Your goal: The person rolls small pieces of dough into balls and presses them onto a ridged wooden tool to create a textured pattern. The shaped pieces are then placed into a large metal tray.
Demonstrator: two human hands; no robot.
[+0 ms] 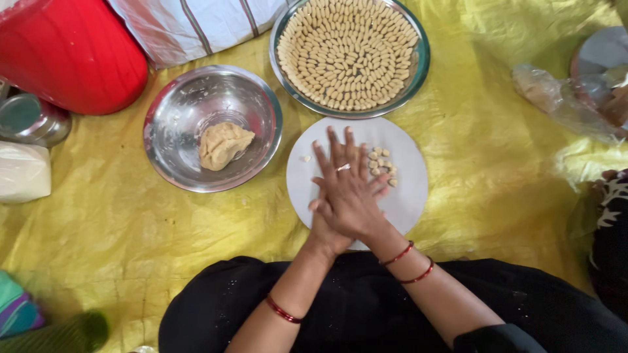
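My right hand (350, 189) lies flat on top of my left hand (322, 230), palm against palm, fingers stretched out and a ring on one finger. Both hover over a white round board (405, 202) in front of my lap. Anything between the palms is hidden. A small heap of shaped dough pieces (381, 167) lies on the board just right of my fingertips. To the left, a steel bowl (163, 98) holds a tan dough lump (224, 145). Beyond the board, a steel plate (418, 72) is packed with rows of small shaped pieces (347, 55).
Everything rests on a yellow sheet (490, 163). A red container (72, 52), a steel vessel (29, 121) and a white packet (23, 171) stand at the left. A striped cloth bundle (190, 23) lies at the back, a plastic bag (556, 98) at the right. Another person's dark sleeve (611, 216) shows at the right edge.
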